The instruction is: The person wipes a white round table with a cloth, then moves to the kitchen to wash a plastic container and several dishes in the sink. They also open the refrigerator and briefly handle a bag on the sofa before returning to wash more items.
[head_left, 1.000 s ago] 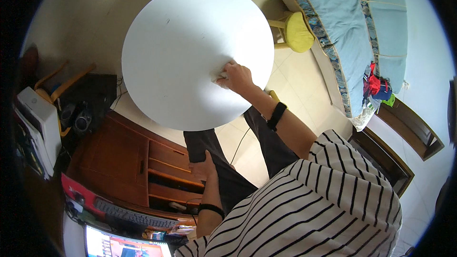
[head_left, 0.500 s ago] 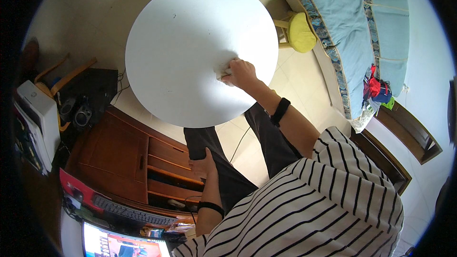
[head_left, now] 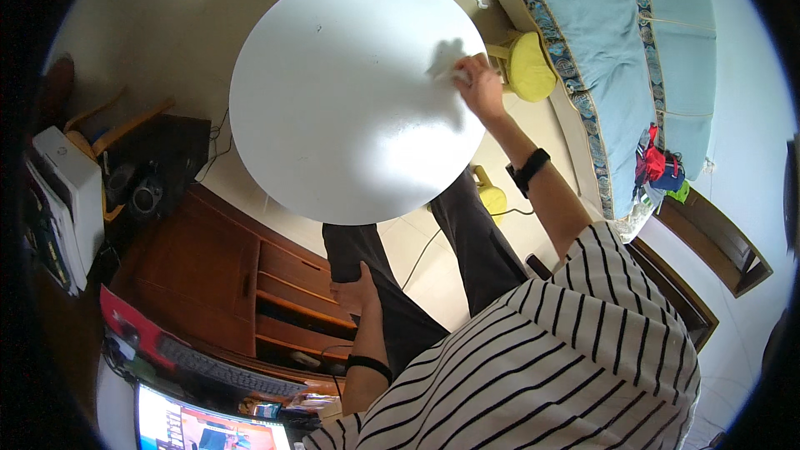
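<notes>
A round white table (head_left: 333, 108) with a few small dark marks fills the upper middle of the view. My right hand (head_left: 477, 83) is closed on a crumpled white wipe or tissue (head_left: 457, 74), low over the table's right side, where it casts a shadow. My left hand (head_left: 357, 290) rests against my dark trouser leg (head_left: 354, 246), thumb apart from the fingers, below the table's near edge.
Yellow stools (head_left: 530, 67) stand beside and under the table. A blue-covered bed or sofa (head_left: 608, 58) lines the right, with bundled clothes (head_left: 658, 158). At left are a wooden cabinet (head_left: 192, 267), speakers (head_left: 146, 196) and papers; a lit monitor (head_left: 200, 421) is below. Cables cross the tiled floor.
My right hand has moved up and to the right across the tabletop, toward its right edge, still holding the white wipe. My left hand stays on my leg.
</notes>
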A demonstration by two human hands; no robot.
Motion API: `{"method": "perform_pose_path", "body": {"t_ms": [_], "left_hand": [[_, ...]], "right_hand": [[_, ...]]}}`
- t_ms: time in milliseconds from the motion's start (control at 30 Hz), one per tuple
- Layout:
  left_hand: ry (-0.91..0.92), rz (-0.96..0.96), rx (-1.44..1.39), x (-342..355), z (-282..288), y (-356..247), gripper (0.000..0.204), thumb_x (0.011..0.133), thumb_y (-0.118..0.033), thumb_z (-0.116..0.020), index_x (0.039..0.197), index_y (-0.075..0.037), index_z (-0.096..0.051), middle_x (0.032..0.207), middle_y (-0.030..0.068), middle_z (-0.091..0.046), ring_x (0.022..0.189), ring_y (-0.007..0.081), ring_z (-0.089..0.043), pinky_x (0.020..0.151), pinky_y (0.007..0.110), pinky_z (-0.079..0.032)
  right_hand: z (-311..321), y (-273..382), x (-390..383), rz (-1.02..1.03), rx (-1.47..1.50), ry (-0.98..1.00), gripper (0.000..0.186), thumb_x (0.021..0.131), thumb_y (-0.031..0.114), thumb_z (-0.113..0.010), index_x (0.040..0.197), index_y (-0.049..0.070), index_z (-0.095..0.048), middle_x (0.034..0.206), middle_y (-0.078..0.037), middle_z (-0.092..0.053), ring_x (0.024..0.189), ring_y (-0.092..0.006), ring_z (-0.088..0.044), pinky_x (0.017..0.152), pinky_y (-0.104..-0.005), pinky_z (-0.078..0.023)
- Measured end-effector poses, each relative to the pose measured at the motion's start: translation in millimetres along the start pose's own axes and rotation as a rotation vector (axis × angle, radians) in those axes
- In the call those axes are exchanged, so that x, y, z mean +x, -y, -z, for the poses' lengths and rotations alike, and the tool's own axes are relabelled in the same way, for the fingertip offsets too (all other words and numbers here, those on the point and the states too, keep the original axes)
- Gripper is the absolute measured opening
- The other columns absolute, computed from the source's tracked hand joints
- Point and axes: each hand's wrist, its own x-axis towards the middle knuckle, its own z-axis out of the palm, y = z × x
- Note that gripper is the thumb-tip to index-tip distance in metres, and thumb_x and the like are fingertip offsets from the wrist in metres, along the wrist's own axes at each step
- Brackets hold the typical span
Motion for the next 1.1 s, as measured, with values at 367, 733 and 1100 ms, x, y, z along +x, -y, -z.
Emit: {"method": "perform_pose_path", "body": {"t_ms": [367,733,1100], "left_hand": [[-0.059,-0.033,-0.014,0.0,-9.1,-7.3,0.088,0.066,-0.06,-0.065,0.118,0.007,-0.04,0.111,0.0205,-0.049,0.103,0.0319,-0.051,0.086,0.041,-0.045],[-0.058,-0.027,0.032,-0.7,-6.1,-2.8,0.087,0.065,-0.061,-0.065,0.115,0.007,-0.041,0.108,0.0206,-0.051,0.099,0.0315,-0.054,0.08,0.041,-0.048],[-0.077,-0.019,-0.016,12.8,-18.5,3.2,0.088,0.065,-0.062,-0.064,0.115,0.005,-0.042,0.106,0.0185,-0.051,0.098,0.0305,-0.053,0.081,0.04,-0.047]], "right_hand": [[-87.7,87.5,-169.9,0.546,0.181,0.963,0.019,0.076,0.003,-0.054,0.094,0.006,-0.059,0.1,-0.01,-0.053,0.098,-0.0279,-0.054,0.082,-0.0357,-0.048],[-28.0,80.7,-68.0,-0.049,-0.039,0.464,0.023,0.074,0.028,-0.067,0.072,0.005,-0.068,0.091,-0.009,-0.06,0.074,-0.0238,-0.062,0.066,-0.033,-0.051],[-48.0,80.5,-51.5,-0.416,-0.102,0.567,0.025,0.063,0.033,-0.075,0.07,0.01,-0.07,0.076,-0.004,-0.066,0.075,-0.0201,-0.062,0.068,-0.0326,-0.05]]}}
